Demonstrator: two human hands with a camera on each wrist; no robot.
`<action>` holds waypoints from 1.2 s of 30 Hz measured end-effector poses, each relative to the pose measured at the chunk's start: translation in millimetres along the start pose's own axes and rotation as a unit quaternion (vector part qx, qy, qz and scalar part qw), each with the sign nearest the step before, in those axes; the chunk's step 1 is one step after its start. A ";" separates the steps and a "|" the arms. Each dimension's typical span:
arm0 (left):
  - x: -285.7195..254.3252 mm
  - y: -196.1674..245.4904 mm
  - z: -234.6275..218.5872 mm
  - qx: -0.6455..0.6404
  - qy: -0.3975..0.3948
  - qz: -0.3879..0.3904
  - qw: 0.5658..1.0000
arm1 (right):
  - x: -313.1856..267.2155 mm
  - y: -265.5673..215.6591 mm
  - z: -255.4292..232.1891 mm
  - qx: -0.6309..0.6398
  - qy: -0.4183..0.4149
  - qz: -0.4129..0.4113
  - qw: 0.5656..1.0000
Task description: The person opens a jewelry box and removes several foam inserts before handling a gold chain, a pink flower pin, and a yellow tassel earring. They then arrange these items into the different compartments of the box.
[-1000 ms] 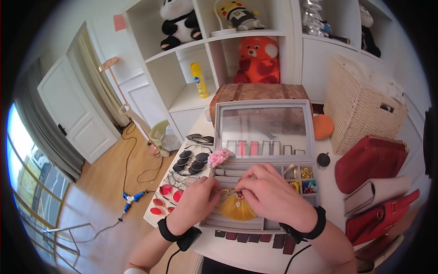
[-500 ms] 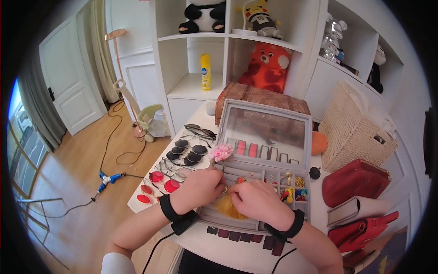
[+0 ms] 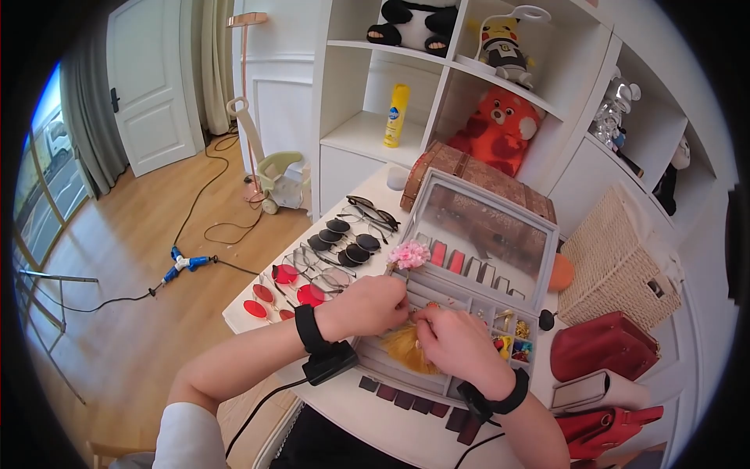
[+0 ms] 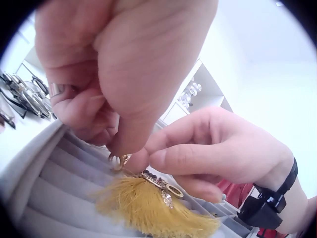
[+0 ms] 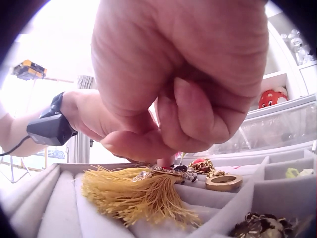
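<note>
A yellow tassel [image 3: 408,349] with a jewelled top and gold rings lies over the padded rolls of a grey jewellery box [image 3: 397,383]. My left hand [image 3: 373,306] pinches a small gold clasp [image 4: 119,160] at the tassel's upper end, as the left wrist view shows. Right beside it, my right hand [image 3: 466,349] has thumb and fingertips together at the jewelled top [image 4: 154,179]. Its fingertips partly hide what they pinch. In the right wrist view a gold ring [image 5: 224,182] and chain rest beside the tassel [image 5: 133,196].
The box's clear lid [image 3: 483,234] stands raised behind, near a pink flower [image 3: 408,254]. Glasses [image 3: 336,277] lie in rows at the left. Red bags [image 3: 603,348] and a woven basket [image 3: 617,262] stand right. Dark small blocks [image 3: 402,399] line the box's front.
The head view has swung, so the table sits farther right and tilted. Both hands stay close together at the tassel's upper end, and the tassel remains in the box.
</note>
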State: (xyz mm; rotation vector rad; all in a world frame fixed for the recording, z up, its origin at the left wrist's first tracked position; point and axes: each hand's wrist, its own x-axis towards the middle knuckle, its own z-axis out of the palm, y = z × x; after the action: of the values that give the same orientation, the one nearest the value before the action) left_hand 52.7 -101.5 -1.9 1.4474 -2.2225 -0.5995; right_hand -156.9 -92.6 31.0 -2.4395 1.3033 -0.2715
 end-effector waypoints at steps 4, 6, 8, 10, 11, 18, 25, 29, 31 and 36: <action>0.9 -3.2 5.5 0.004 0.023 0.026 0.999 | -0.1 1.1 1.3 0.028 -0.012 -0.004 1.000; 2.9 1.5 1.6 0.020 0.001 -0.005 1.000 | -0.5 0.1 1.7 0.016 -0.018 -0.007 1.000; 6.0 4.8 -1.8 0.035 -0.006 -0.013 0.999 | -0.1 0.9 1.6 0.002 -0.026 -0.013 1.000; 7.6 4.2 -4.5 0.048 -0.013 -0.024 0.998 | -1.1 3.3 2.2 -0.025 -0.014 -0.021 0.999; 9.8 1.8 -5.6 0.029 -0.030 -0.027 0.999 | -0.9 2.4 1.9 -0.026 -0.016 -0.023 0.999; 7.5 3.6 -9.8 -0.027 -0.044 -0.054 0.997 | -4.8 2.6 1.2 0.042 0.005 0.009 0.999; 6.5 5.6 -13.7 -0.074 -0.041 -0.084 0.993 | -3.2 -3.7 -1.3 0.059 -0.025 0.029 0.998; 8.2 -1.6 -10.2 -0.121 -0.068 -0.099 0.985 | -6.0 -2.0 -1.9 0.096 -0.030 0.040 0.994; 8.2 -1.1 -10.3 -0.120 -0.071 -0.096 0.986 | -6.2 -1.6 -2.8 0.081 -0.031 0.037 0.996; 10.9 -6.0 -9.2 -0.134 -0.083 -0.072 0.985 | -10.0 -1.7 -5.7 0.074 -0.027 0.032 0.996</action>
State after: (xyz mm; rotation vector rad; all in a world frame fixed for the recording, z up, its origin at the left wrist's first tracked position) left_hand 58.4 -114.9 3.5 1.4701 -2.0682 -1.0589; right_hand -163.1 -84.7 36.9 -2.2627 1.2886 -0.2725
